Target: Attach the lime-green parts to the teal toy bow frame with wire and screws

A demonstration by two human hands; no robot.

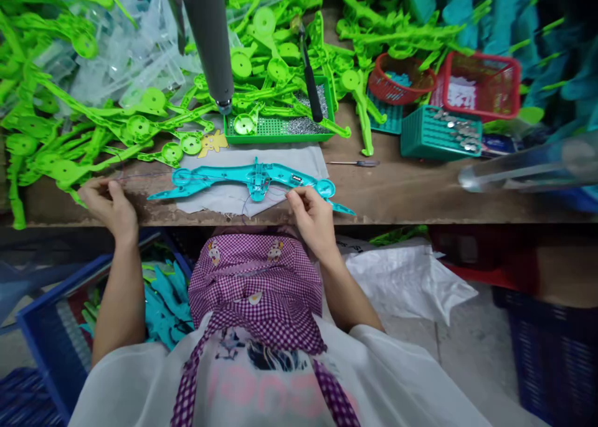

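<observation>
Thin dark thread (140, 176) barely visible, running from left hand toward teal bow-shaped toy frame (255, 181); its ends hard to trace. Left hand (108, 204) at table (411, 193) front edge, fingers curled, fingertips pinching thread. Frame lies flat on grey cloth (280, 159), centre of table, limb tips pointing left and right. Right hand (314, 217) half closed, thumb and forefinger pinched at frame's right limb; whether thread or plastic is gripped cannot be told. Grey tool barrel (210, 41) cut off by upper edge. Green tray (275, 128) partly buried under green parts (70, 128).
</observation>
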